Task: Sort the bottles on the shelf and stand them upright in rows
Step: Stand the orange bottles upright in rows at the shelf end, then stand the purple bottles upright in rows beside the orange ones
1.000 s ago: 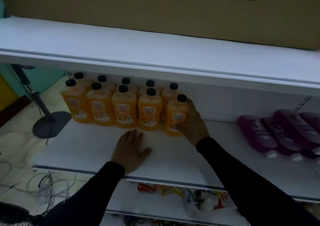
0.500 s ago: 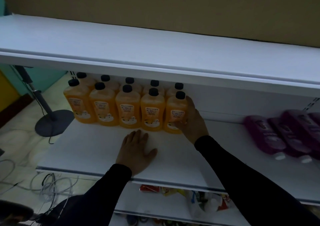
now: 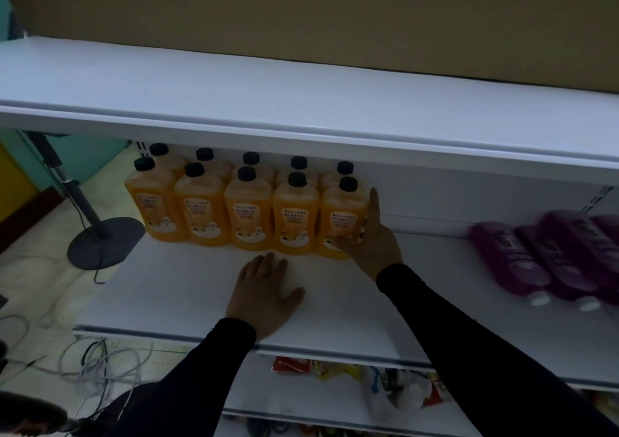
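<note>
Orange bottles [image 3: 248,208] stand upright on the shelf [image 3: 187,289] in two rows of five, black caps up, labels forward, packed tight at the left rear. Right hand [image 3: 370,242] holds the end bottle [image 3: 343,222] of the front row, thumb on its front low down, fingers straight up along its right side. Left hand [image 3: 264,294] lies flat on the bare shelf just in front of the rows, fingers spread, holding nothing. Orange group looks done or nearly so, only a last nudge into line. Purple bottles [image 3: 542,255] lie on their sides at the right, white caps toward the front edge, well apart from the orange ones; these likely remain to be stood up. Shelf is white, smooth, dimly lit. Another white shelf above carries a cardboard box [image 3: 301,17]. Lower shelf holds packets and a plastic bag [image 3: 398,393]. Floor at left shows a round stand base [image 3: 105,242] and loose cables [image 3: 90,366].
</note>
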The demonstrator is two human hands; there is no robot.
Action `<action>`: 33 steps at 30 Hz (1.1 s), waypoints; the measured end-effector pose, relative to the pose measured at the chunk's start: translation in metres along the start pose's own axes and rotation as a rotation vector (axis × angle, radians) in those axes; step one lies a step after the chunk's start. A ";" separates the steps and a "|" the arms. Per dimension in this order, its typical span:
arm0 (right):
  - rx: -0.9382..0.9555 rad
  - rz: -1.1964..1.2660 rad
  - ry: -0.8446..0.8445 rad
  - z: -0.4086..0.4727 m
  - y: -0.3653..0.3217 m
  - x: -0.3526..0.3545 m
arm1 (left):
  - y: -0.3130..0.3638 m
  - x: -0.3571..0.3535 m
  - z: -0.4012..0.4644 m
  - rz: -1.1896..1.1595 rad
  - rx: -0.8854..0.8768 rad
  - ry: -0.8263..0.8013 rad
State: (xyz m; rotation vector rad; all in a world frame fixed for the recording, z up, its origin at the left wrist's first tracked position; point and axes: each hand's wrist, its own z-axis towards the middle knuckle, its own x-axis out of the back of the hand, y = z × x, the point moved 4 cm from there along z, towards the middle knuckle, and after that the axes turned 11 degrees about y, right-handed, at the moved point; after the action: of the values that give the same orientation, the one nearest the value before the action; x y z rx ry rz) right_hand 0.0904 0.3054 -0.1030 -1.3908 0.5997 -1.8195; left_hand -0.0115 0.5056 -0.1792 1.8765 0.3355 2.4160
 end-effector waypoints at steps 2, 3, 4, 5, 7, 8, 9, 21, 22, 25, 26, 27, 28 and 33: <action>-0.043 -0.018 -0.038 -0.001 0.006 -0.002 | 0.000 0.000 -0.001 -0.001 -0.002 0.000; -0.048 -0.021 -0.052 -0.002 0.008 -0.003 | 0.000 0.000 -0.001 0.000 -0.003 -0.001; -0.043 -0.027 -0.060 -0.003 0.010 -0.005 | 0.000 0.000 -0.001 0.000 -0.004 -0.002; -0.032 -0.043 -0.065 -0.004 0.011 -0.006 | 0.000 0.000 -0.001 -0.001 -0.004 -0.003; -0.016 -0.089 -0.076 -0.003 0.011 -0.009 | 0.000 0.001 -0.001 -0.007 -0.002 -0.004; -0.013 -0.100 -0.084 -0.003 0.011 -0.010 | 0.000 0.001 -0.001 -0.011 -0.001 -0.003; -0.010 -0.104 -0.094 -0.002 0.011 -0.010 | 0.000 0.001 -0.001 -0.012 -0.001 -0.003; -0.018 -0.172 -0.135 -0.008 0.010 0.018 | 0.010 0.018 0.001 -0.101 -0.062 -0.004; -0.032 -0.217 -0.127 -0.011 0.012 0.025 | 0.014 0.022 0.002 -0.128 -0.087 0.006; -0.017 -0.301 -0.066 -0.026 0.017 0.051 | 0.030 0.030 0.007 -0.199 -0.188 -0.004; -0.004 -0.318 -0.039 -0.033 0.019 0.061 | 0.037 0.032 0.008 -0.218 -0.227 -0.009; 0.007 -0.338 -0.016 -0.041 0.021 0.071 | 0.044 0.034 0.009 -0.240 -0.264 -0.005; 0.013 -0.358 0.005 -0.049 0.023 0.081 | 0.051 0.036 0.010 -0.267 -0.293 0.003; 0.041 -0.438 0.182 -0.093 0.032 0.134 | 0.093 0.053 0.016 -0.386 -0.405 0.074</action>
State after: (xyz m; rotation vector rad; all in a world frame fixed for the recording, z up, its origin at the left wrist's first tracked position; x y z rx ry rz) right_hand -0.0051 0.1722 -0.0746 -1.4175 0.3613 -2.3096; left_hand -0.0020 0.4272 -0.1053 1.4073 0.1732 2.1036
